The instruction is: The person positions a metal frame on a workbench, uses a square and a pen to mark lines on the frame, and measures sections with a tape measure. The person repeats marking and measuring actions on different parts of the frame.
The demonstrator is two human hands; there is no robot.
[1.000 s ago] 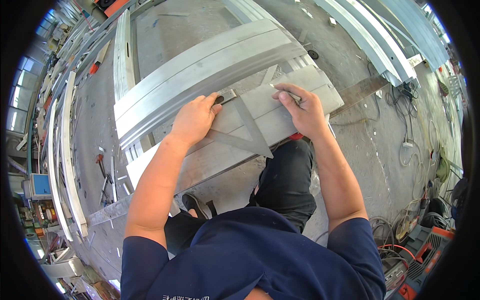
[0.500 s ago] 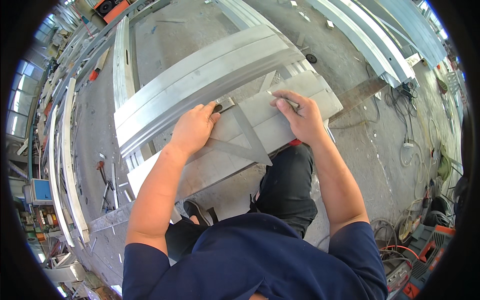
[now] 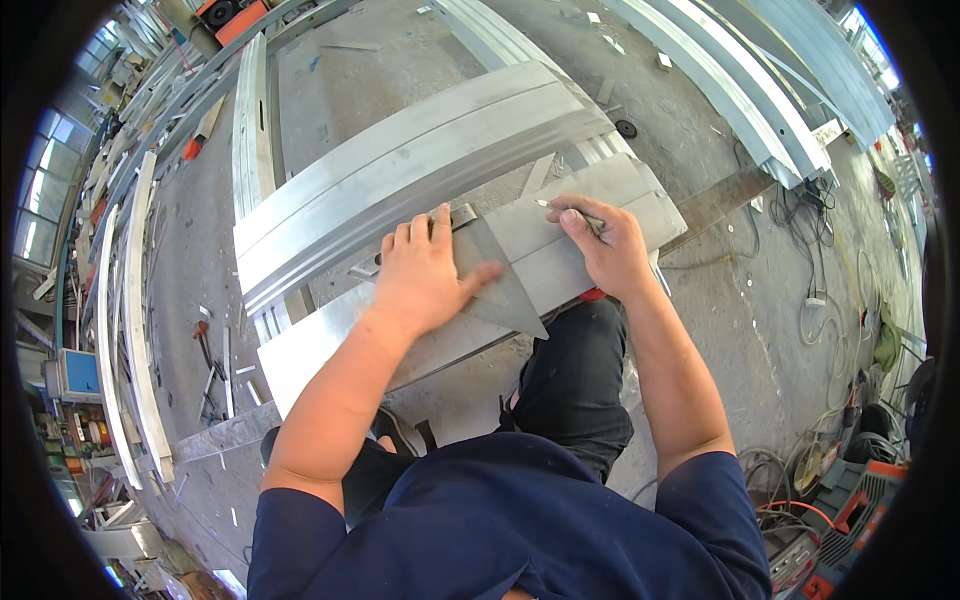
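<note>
A flat metal panel (image 3: 565,262) lies across long metal rails in front of me. On it rests a triangular metal set square (image 3: 522,303), its thick edge along the panel's far side and one point reaching past the near edge. My left hand (image 3: 422,280) is spread over the set square, fingers apart, thumb pointing right. To the right, my right hand (image 3: 612,248) grips a slim pen-like marker (image 3: 542,203), its pale tip pointing left above the panel. The fingers hide most of the marker.
Beyond lies a wider ribbed metal panel (image 3: 410,135) across the same rails (image 3: 254,150). Blue-grey metal beams (image 3: 730,90) stand at the far right, with cables (image 3: 815,240) on the floor near them. Long pale strips (image 3: 140,330) run along the left. A red-and-grey machine (image 3: 860,510) sits lower right.
My left hand has moved right and flattened over the set square, from pinching near its far left end. The marker's tip now shows beyond my right fingers; that hand has moved slightly nearer me.
</note>
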